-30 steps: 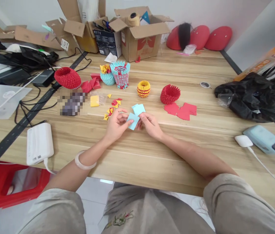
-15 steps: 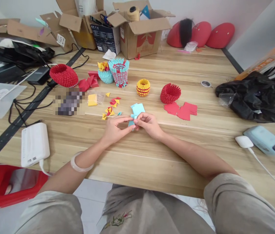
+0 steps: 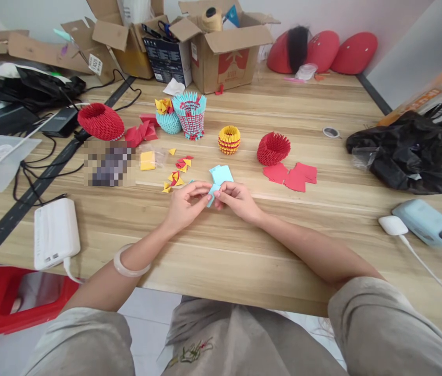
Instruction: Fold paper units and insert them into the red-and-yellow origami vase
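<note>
My left hand and my right hand meet over the wooden table, both pinched on a small folded light blue paper. Just beyond the fingers lies a small stack of light blue paper sheets. Loose red and yellow folded paper triangles lie to the left of my left hand. Flat red paper sheets lie to the right, past my right hand. A pale bangle sits on my left wrist.
Paper models stand farther back: a red bowl, a blue and red vase, a yellow ring, a red ring. Cardboard boxes line the far edge. A white power bank lies left, a black bag and chargers right.
The blue paper has been folded smaller between my fingers, and both hands have closed tighter together on it. The view has shifted slightly.
</note>
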`<control>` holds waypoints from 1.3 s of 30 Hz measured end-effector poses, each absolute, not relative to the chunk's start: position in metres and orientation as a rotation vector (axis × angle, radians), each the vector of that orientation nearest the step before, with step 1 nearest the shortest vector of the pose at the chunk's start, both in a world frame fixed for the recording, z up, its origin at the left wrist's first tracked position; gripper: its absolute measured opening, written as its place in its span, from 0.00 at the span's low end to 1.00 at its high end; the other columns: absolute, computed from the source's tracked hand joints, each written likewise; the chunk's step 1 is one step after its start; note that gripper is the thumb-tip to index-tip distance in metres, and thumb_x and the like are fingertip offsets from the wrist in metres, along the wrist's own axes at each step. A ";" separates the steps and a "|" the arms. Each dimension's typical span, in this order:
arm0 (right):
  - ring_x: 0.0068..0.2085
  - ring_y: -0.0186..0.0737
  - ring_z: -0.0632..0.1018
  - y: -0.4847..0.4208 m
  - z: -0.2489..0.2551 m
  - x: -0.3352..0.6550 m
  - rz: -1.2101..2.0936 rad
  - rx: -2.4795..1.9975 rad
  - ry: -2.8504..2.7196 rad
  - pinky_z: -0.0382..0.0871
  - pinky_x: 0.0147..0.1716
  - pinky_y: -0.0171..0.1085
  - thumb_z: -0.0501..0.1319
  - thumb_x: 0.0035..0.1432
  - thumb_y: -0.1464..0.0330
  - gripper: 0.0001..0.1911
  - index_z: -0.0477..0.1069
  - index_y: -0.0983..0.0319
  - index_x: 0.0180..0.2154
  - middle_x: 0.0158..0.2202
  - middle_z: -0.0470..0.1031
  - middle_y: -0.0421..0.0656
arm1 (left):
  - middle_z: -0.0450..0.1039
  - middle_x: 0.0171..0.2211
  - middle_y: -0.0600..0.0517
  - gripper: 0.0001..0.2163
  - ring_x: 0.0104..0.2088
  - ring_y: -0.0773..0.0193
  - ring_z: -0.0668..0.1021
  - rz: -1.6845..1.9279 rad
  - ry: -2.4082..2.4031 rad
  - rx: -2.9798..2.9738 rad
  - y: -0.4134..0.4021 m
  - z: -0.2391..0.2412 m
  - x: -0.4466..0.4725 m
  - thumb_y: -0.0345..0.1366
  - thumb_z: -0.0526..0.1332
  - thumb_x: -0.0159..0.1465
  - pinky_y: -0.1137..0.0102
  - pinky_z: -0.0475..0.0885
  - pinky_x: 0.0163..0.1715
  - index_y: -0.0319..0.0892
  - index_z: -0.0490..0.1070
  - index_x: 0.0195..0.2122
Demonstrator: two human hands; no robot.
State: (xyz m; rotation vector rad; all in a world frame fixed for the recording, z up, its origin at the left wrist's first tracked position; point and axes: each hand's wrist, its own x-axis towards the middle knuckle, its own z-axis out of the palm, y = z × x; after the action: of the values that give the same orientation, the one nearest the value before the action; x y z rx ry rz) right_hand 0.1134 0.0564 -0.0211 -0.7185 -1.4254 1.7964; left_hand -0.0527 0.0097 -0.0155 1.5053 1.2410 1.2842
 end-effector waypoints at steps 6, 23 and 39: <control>0.23 0.29 0.73 0.057 -0.021 0.114 1.764 -0.711 -1.511 0.70 0.26 0.32 0.63 0.53 0.52 0.21 0.65 0.62 0.24 0.21 0.74 0.37 | 0.81 0.35 0.46 0.12 0.35 0.61 0.81 1.327 1.228 1.450 0.011 -0.015 -0.051 0.40 0.68 0.55 0.68 0.77 0.37 0.38 0.78 0.38; 0.24 0.29 0.74 0.059 -0.026 0.115 1.788 -0.690 -1.542 0.70 0.27 0.31 0.64 0.52 0.53 0.19 0.67 0.63 0.26 0.23 0.74 0.38 | 0.81 0.31 0.49 0.12 0.31 0.62 0.79 1.368 1.284 1.394 0.013 -0.015 -0.051 0.41 0.71 0.52 0.67 0.76 0.32 0.41 0.80 0.35; 0.23 0.32 0.74 0.057 -0.023 0.115 1.655 -0.753 -1.623 0.70 0.26 0.34 0.62 0.54 0.50 0.21 0.69 0.62 0.24 0.21 0.75 0.40 | 0.81 0.35 0.46 0.10 0.34 0.60 0.80 1.367 1.232 1.538 0.012 -0.018 -0.051 0.40 0.66 0.58 0.67 0.75 0.35 0.41 0.80 0.37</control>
State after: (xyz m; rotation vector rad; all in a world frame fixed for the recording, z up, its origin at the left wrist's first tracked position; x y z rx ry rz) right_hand 0.1150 0.0566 -0.0232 -0.7528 -1.6231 1.6554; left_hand -0.0505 0.0123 -0.0182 1.5382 1.2320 1.3675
